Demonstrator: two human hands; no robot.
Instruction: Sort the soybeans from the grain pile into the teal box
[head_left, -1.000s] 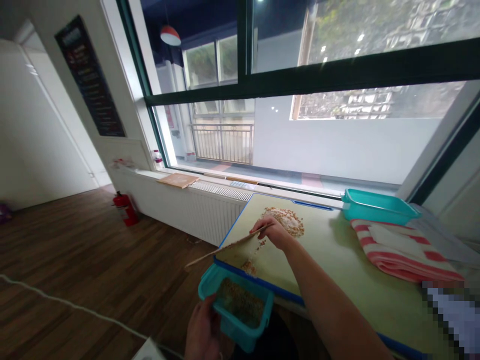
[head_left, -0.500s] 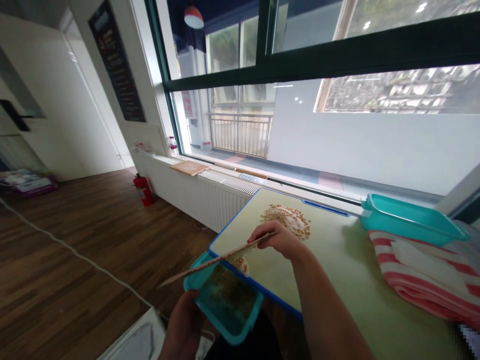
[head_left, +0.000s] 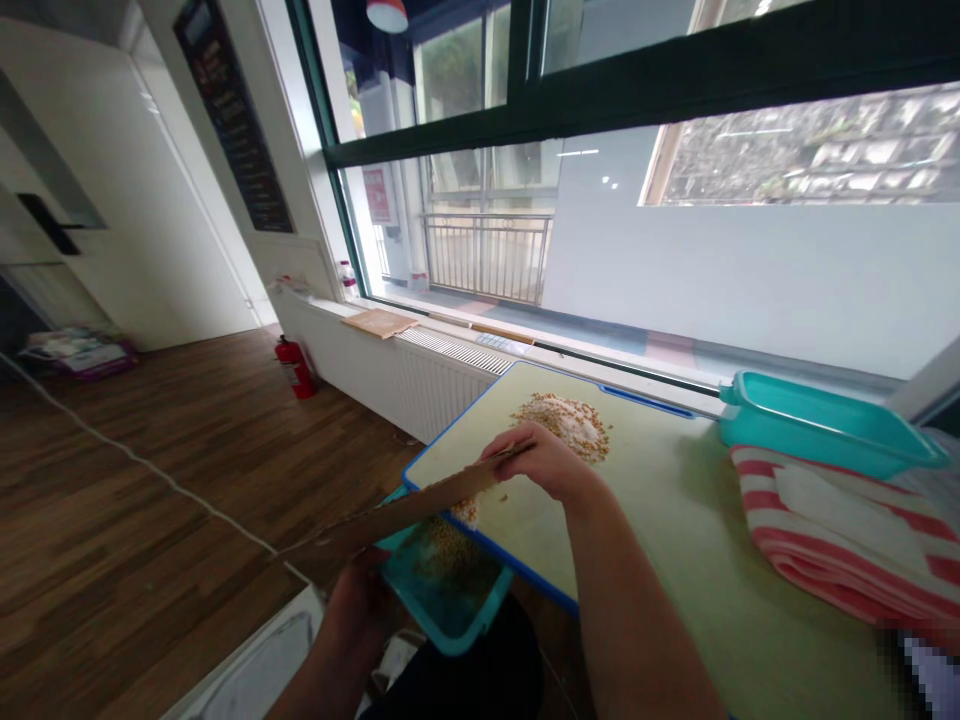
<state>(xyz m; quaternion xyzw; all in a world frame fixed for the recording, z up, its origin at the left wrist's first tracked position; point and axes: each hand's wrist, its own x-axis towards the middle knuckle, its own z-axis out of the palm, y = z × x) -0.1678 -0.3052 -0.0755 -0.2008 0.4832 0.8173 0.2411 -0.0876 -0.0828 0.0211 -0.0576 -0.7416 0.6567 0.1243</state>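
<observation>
board, thin, brown and rough-edged, slanted across lower centre, its upper end pinched by the right hand; at bottom centre, the left hand gripped a teal tub holding brownish grains.

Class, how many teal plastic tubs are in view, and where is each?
2: one teal plastic tub in the left hand, at the blue-edged pale green board; a second tub behind the folded red-and-white striped cloth. Others could be hidden.
</observation>
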